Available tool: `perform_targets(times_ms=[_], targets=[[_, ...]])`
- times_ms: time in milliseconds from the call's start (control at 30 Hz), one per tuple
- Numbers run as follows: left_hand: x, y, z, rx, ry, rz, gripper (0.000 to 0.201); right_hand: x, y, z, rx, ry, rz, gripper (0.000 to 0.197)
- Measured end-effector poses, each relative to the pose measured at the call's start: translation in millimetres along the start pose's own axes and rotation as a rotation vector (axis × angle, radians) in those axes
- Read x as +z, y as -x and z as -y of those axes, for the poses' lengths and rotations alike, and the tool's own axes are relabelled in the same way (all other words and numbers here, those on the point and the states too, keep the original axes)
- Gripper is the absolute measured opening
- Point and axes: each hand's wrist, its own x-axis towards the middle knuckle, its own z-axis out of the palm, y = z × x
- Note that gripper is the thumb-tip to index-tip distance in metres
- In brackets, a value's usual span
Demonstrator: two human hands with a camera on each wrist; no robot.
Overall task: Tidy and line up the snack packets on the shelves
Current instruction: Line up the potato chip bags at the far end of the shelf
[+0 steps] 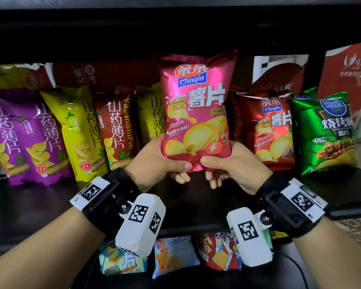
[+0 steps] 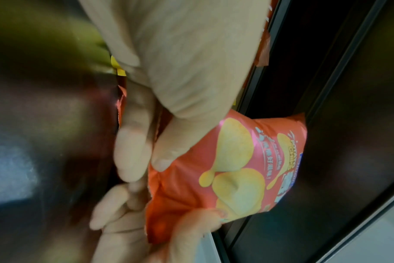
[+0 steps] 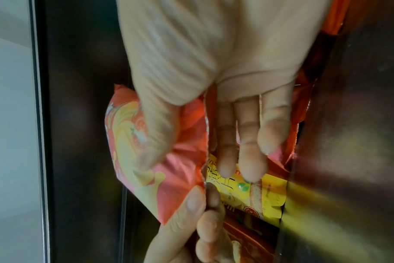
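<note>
A pink tomato potato-chip packet (image 1: pixel 196 109) stands upright in the air before the shelf row, held at its bottom edge by both hands. My left hand (image 1: pixel 161 161) pinches the lower left corner, thumb on the front. My right hand (image 1: pixel 223 163) pinches the lower right corner the same way. The wrist views show the same packet (image 2: pixel 232 170) (image 3: pixel 146 160) between thumb and fingers. Behind it stand purple (image 1: pixel 27 134), yellow (image 1: pixel 79 130) and dark red (image 1: pixel 119 124) yam-chip packets to the left, and a red chip packet (image 1: pixel 269 128) and a green one (image 1: pixel 325 130) to the right.
The dark shelf board (image 1: pixel 196 205) runs under my wrists. On the shelf below lie several small packets (image 1: pixel 175 255). Red cartons (image 1: pixel 346 69) stand at the back right. A black shelf underside (image 1: pixel 175 28) hangs close above the packet's top.
</note>
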Motion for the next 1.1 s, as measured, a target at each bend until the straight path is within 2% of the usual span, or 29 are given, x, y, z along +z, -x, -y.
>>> perform_targets(times_ms=[67,100,200,267,333,433,500,567,633,667,700,733,767,833,867,933,967,1000,1067,1100], targets=[[0.5,-0.2,0.6,-0.039,0.008,0.037,0.061,-0.2,-2.0,0.5,-0.034,-0.07,-0.027,0.047],[0.3,0.1,1.1,-0.06,0.013,0.062,0.06,-0.4,-2.1,0.5,-0.065,-0.107,-0.059,0.052],[0.9,1.4,2.1,-0.078,0.015,0.113,0.066,0.4,-0.5,1.4,-0.133,-0.179,-0.13,0.023],[3.1,4.4,-0.7,-0.038,0.067,0.118,0.076,0.3,0.7,1.0,-0.145,-0.232,-0.148,0.017],[4.2,7.6,-2.7,-0.025,0.149,0.099,0.083,-0.3,1.6,2.4,-0.153,-0.287,-0.144,0.019],[3.6,5.7,-6.3,0.001,0.226,-0.037,0.062,-1.2,0.2,4.4,-0.116,-0.361,-0.123,0.054],[4.9,2.5,-7.6,0.022,0.216,-0.075,0.04,-0.9,0.3,6.2,-0.051,-0.419,-0.09,0.072],[5.0,3.2,-8.2,0.017,0.214,-0.058,0.021,-0.5,0.5,6.6,0.049,-0.432,0.017,0.074],[4.8,3.4,-6.8,0.023,0.2,-0.014,0.029,-0.3,-1.4,7.3,0.157,-0.435,0.133,0.073],[6.5,4.7,-8.5,0.041,0.194,0.022,0.022,0.1,-2.3,6.6,0.199,-0.427,0.188,0.072],[8.7,5.8,-7.9,0.066,0.202,0.061,0.041,-0.5,-1.6,5.3,0.237,-0.408,0.225,0.071],[11.1,7.7,-6.9,0.058,0.205,0.108,0.068,-2.9,-0.7,2.8,0.278,-0.382,0.257,0.067],[12.7,7.8,-6.6,0.048,0.235,0.159,0.081,-3.8,-2.4,1.1,0.319,-0.351,0.289,0.061],[14.3,7.6,-5.4,0.069,0.283,0.144,0.073,-2.5,-3.7,0.5,0.349,-0.3,0.366,0.057],[13.5,7.3,-2.1,0.082,0.314,0.129,0.076,0.2,-5.5,4.2,0.337,-0.272,0.373,0.055],[12.5,7.4,-1.8,0.099,0.397,0.097,0.086,9.3,-11.1,14.0,0.276,-0.378,0.552,0.031],[12.0,6.0,-1.4,0.11,0.419,0.076,0.088,7.2,-14.7,9.0,0.244,-0.417,0.484,0.016],[10.4,4.1,0.3,0.116,0.41,0.06,0.089,10.5,-15.6,4.5,0.24,-0.345,0.34,0.015],[9.9,2.6,-1.9,0.15,0.35,0.004,0.087,8.7,-12.1,-2.8,0.272,-0.273,-0.069,0.031],[8.2,2.1,-2.4,0.174,0.304,-0.046,0.083,3.3,-9.5,-6.2,0.254,-0.299,-0.15,0.041]])
